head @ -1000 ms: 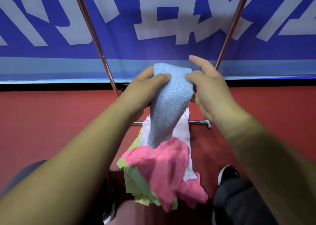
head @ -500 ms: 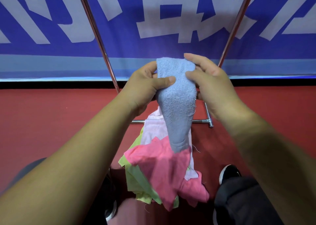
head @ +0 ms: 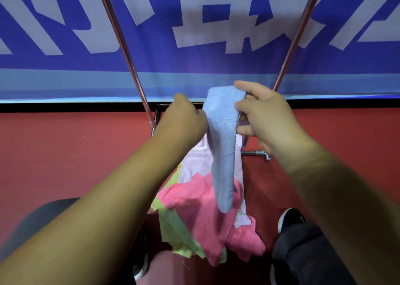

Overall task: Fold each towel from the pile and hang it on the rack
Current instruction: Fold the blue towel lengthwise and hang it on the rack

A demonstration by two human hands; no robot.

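- A blue towel is held up in front of the person, gathered into a narrow strip that hangs straight down.
- The top of the strip is pinched by the right hand: the thumb is pressed on the near face and the forefinger is hooked over the upper edge.
- The left hand is seen from the back with its fingers curled and hidden. It is set against the left edge of the strip, but whether the cloth is actually gripped there cannot be told.
- The lower tip of the strip is hung in front of the pile, which is found below the hands and between the person's feet.
- In the pile, a pink towel is spread on top, a pale towel is seen behind it, and a green towel shows at the left underneath. What the pile is resting on cannot be made out.
- The rack is placed just beyond the hands: two shiny poles are slanted upward and apart, and a low crossbar is partly hidden by the right wrist and the cloth.
- A blue banner with large white lettering is stretched behind the rack, above a red floor.
- A black shoe and a dark trouser leg are seen at the lower right.
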